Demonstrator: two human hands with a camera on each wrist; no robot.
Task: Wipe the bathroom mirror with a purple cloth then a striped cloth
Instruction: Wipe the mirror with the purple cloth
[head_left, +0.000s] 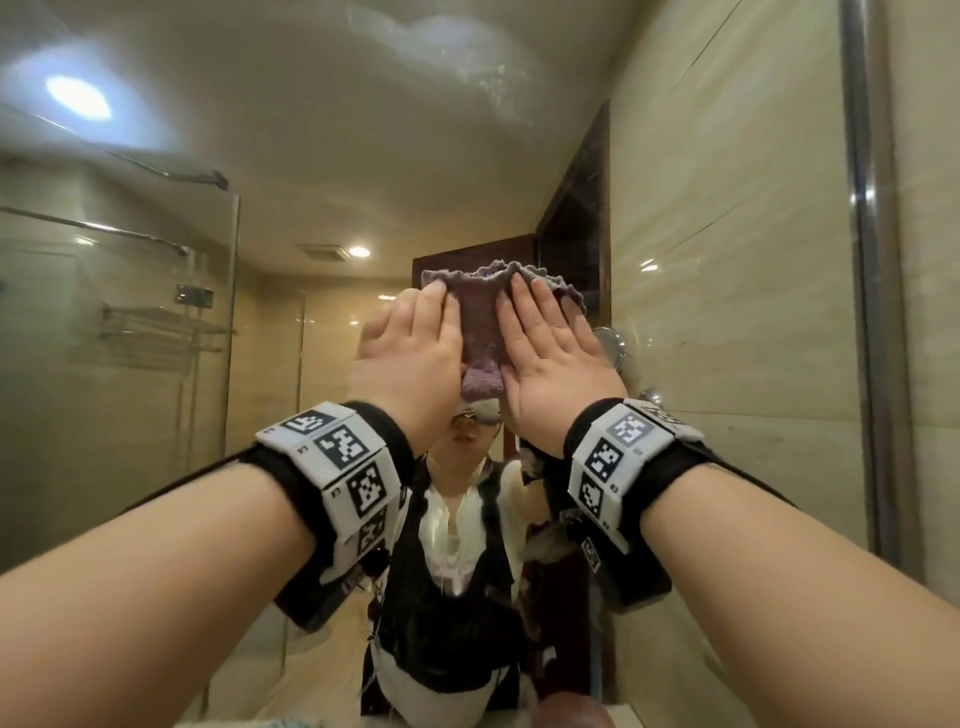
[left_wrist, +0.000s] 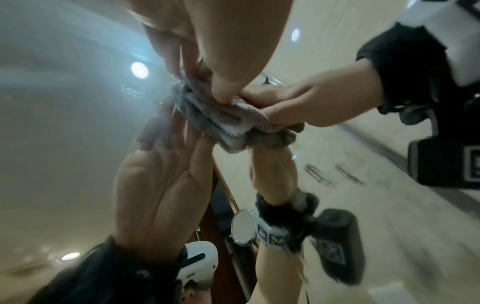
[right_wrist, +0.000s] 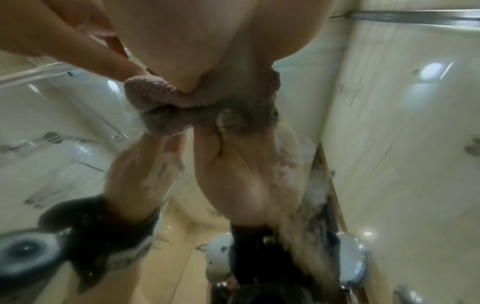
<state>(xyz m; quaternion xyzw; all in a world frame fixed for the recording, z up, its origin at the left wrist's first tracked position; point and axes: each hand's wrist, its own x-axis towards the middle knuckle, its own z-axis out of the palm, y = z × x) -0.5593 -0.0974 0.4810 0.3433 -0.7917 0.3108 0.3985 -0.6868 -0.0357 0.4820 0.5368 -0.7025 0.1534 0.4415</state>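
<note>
**Both palms flat on the cloth**

Head view: the left hand (head_left: 410, 353) and right hand (head_left: 550, 358), fingers straight, press the purple cloth (head_left: 483, 332) against the mirror (head_left: 260, 156); its middle alone shows between them.

Left wrist view: the cloth (left_wrist: 228, 121) bunches under blurred fingertips.

Right wrist view: palm close, the cloth (right_wrist: 166, 96) partly hidden.

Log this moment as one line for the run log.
stage: purple-cloth wipe | left hand: flat on purple cloth | right hand: flat on it | cloth: against bathroom mirror | striped cloth: unseen
</note>
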